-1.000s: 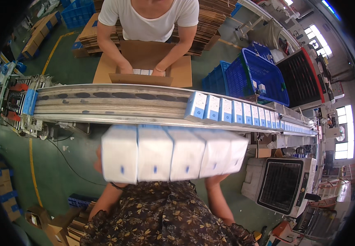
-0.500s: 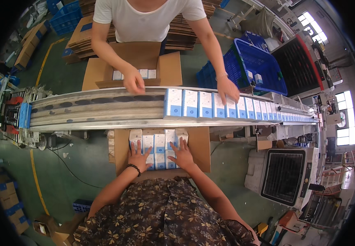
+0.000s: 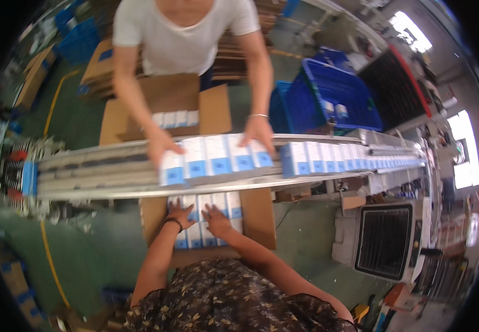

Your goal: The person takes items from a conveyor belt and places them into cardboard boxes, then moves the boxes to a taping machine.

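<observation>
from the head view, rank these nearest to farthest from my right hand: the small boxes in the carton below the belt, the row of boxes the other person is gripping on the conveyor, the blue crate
1. Small boxes in the carton: directly under the right hand, touching.
2. Row of boxes on the conveyor: just beyond, held between the other person's hands.
3. Blue crate: far side of the conveyor, up to the right.

1. White-and-blue small boxes (image 3: 206, 221) lie flat in tight rows, filling the open cardboard carton (image 3: 259, 216) just below the conveyor (image 3: 101, 177).
2. The carton is brown, its flaps spread open, beneath the conveyor's near edge.
</observation>
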A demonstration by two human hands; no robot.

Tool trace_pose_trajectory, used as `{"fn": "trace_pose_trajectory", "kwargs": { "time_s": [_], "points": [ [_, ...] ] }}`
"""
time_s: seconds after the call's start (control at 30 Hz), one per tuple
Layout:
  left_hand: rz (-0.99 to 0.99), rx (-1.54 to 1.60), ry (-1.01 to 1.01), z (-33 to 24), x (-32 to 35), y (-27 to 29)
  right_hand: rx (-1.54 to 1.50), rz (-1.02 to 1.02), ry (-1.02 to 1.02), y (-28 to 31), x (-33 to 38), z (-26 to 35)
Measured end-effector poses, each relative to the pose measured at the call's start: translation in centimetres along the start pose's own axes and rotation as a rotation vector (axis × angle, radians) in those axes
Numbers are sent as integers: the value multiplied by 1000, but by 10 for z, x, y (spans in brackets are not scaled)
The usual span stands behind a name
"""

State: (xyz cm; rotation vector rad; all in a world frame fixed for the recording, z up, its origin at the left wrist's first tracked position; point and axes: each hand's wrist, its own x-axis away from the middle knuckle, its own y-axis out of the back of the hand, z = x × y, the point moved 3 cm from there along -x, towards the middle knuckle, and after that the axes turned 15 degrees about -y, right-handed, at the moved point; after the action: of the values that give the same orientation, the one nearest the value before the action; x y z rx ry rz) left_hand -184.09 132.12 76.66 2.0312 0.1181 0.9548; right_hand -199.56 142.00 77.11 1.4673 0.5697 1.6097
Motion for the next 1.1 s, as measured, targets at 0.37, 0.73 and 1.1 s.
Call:
{"fn": "trace_pose_trajectory", "kwargs": {
  "time_s": [0.37,0.73,1.1],
  "points": [
    [42,425,-471,-124,23,53,-764,-88,36,193,131,-160],
    [-951,683,-457,-154,0,188,-193,-967,-684,266,88,-359],
    [-954,448,223,-16,39,209,-695,-600,-313,244,20,-120]
  ]
}}
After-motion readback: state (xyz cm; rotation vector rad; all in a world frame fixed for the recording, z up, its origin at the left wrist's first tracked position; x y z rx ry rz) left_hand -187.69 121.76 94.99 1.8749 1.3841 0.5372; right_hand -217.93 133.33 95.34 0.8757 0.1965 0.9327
